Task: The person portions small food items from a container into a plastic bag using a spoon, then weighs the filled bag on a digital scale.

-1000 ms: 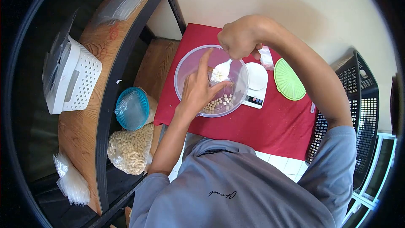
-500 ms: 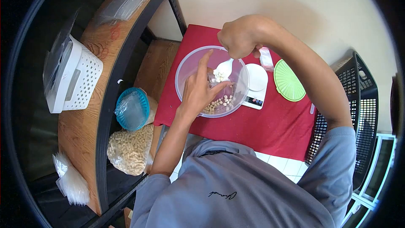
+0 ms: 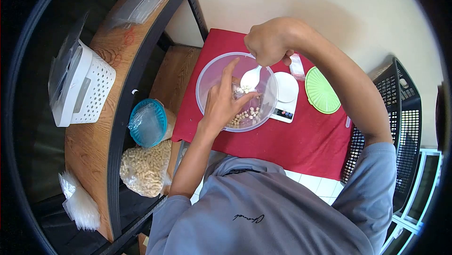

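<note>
The white spoon (image 3: 251, 78) is over the large clear bowl (image 3: 202, 90), its tip at a small clear bag (image 3: 239, 93). The right hand's (image 3: 267, 42) fingers are closed around its handle; the left hand's (image 3: 220, 102) are spread wide at the bag's mouth. Loose round pieces (image 3: 246, 116) lie in the bowl, on the red-covered desk (image 3: 301, 149). Beside it sits a white scale (image 3: 286, 90), then a green lid (image 3: 322, 90). On the left, a big clear sack (image 3: 147, 168) holds pale, long pieces. Compared with earlier, fewer white bits remain on the spoon, gathered near its tip.
</note>
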Tool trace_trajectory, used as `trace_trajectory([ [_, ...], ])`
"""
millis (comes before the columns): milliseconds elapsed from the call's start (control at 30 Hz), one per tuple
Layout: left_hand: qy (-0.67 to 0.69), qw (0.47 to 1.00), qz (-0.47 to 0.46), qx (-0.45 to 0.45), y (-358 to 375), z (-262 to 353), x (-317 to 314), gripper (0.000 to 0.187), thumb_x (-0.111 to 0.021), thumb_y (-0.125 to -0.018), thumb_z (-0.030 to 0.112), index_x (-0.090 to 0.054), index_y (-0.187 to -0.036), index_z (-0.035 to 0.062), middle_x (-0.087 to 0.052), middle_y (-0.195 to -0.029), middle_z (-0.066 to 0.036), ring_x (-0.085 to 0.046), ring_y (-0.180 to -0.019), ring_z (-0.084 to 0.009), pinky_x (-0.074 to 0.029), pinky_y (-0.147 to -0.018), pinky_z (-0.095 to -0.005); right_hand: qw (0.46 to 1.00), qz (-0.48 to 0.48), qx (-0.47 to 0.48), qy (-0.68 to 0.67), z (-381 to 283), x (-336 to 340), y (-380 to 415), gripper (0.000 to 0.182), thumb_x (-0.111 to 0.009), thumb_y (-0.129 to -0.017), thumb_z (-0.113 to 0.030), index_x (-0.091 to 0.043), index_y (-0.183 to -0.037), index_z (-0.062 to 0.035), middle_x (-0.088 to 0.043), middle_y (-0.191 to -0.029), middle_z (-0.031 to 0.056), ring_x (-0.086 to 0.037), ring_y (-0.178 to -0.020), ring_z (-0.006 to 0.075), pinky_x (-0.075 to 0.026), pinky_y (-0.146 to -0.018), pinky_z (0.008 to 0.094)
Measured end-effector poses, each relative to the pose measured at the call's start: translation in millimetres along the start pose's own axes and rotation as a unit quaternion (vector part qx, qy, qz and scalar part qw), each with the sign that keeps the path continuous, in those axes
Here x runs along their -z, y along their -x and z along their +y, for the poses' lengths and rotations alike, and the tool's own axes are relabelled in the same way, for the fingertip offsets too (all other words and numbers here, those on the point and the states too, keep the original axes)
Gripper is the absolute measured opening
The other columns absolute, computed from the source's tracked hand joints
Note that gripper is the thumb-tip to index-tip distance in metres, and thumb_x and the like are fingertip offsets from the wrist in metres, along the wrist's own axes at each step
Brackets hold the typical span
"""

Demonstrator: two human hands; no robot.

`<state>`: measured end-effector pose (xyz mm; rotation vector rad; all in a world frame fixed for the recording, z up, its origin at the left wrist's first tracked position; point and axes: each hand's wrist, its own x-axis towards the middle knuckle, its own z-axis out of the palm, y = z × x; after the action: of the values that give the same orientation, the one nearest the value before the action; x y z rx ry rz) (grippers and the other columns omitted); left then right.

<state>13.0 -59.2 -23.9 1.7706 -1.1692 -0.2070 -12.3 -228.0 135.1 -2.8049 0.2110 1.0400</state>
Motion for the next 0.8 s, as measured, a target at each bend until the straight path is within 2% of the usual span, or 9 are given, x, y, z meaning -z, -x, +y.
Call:
trace_trajectory([
  [133,0.012,1.0,-0.002,0.01,0.7,-1.5,-0.6,0.082,-0.085,-0.072,0.027,-0.04,-0.136,0.0018,-0.067,-0.089,-0.022,-0.069,-0.078,-0.0381,-0.054,-0.066,-0.0424,1.0,0.001,-0.008,0.0,-3.3,1.9,2.7,0.013,-0.051,-0.061,-0.003,-0.059,-0.06,0.0073,-0.059,-0.054,0.0189,-0.06,-0.044,0.0264,-0.046,-0.041,0.0385],
  [267,0.015,1.0,0.005,0.003,0.8,1.9,1.7,0.069,-0.084,-0.073,0.026,-0.046,-0.126,0.0013,-0.067,-0.09,-0.022,-0.068,-0.083,-0.0385,-0.053,-0.068,-0.0425,1.0,-0.012,0.001,-0.003,4.5,-0.5,-4.5,0.013,-0.054,-0.064,-0.004,-0.061,-0.063,0.007,-0.06,-0.056,0.0164,-0.059,-0.044,0.0246,-0.045,-0.041,0.0368],
  [433,0.018,1.0,0.017,-0.008,4.8,-1.0,1.5,0.059,-0.084,-0.074,0.025,-0.048,-0.114,0.002,-0.066,-0.092,-0.022,-0.068,-0.089,-0.0373,-0.053,-0.071,-0.0421,0.992,-0.077,0.012,-0.104,25.2,-12.7,-18.3,0.018,-0.064,-0.07,-0.011,-0.066,-0.077,0.0055,-0.06,-0.065,0.0116,-0.06,-0.047,0.0204,-0.045,-0.04,0.0323],
  [467,0.028,0.999,-0.001,0.016,6.2,-0.9,3.1,0.058,-0.084,-0.074,0.024,-0.047,-0.113,0.0022,-0.066,-0.094,-0.022,-0.068,-0.089,-0.0372,-0.053,-0.073,-0.0418,0.992,-0.077,0.013,-0.103,28.5,-13.8,-18.3,0.018,-0.064,-0.07,-0.011,-0.066,-0.077,0.0055,-0.06,-0.065,0.0116,-0.06,-0.047,0.0204,-0.045,-0.04,0.0323],
  [533,0.038,0.998,-0.019,0.039,6.7,-0.9,4.5,0.057,-0.084,-0.074,0.024,-0.047,-0.112,0.0024,-0.065,-0.095,-0.022,-0.067,-0.09,-0.0371,-0.053,-0.074,-0.0414,0.989,-0.077,0.009,-0.126,30.0,-12.6,-14.0,0.014,-0.061,-0.077,-0.008,-0.062,-0.077,0.0063,-0.057,-0.066,0.0113,-0.057,-0.05,0.0222,-0.044,-0.045,0.0348],
  [633,0.03,0.999,-0.011,0.005,6.8,-0.9,3.7,0.056,-0.083,-0.075,0.023,-0.047,-0.112,0.0026,-0.064,-0.097,-0.022,-0.067,-0.09,-0.0376,-0.052,-0.075,-0.041,0.991,-0.052,0.009,-0.12,33.3,-11.1,-13.0,0.021,-0.064,-0.071,-0.01,-0.069,-0.085,0.0055,-0.061,-0.065,0.0123,-0.061,-0.047,0.0203,-0.045,-0.039,0.0314],
  [800,0.064,0.998,-0.008,0.028,4.8,0.5,0.6,0.056,-0.082,-0.076,0.023,-0.046,-0.111,-0.0005,-0.063,-0.098,-0.025,-0.067,-0.093,-0.0375,-0.052,-0.078,-0.0422,0.992,-0.027,0.017,-0.119,27.3,-9.8,-7.0,0.021,-0.063,-0.069,-0.009,-0.068,-0.081,0.007,-0.061,-0.061,0.0131,-0.061,-0.046,0.021,-0.045,-0.039,0.0317],
])
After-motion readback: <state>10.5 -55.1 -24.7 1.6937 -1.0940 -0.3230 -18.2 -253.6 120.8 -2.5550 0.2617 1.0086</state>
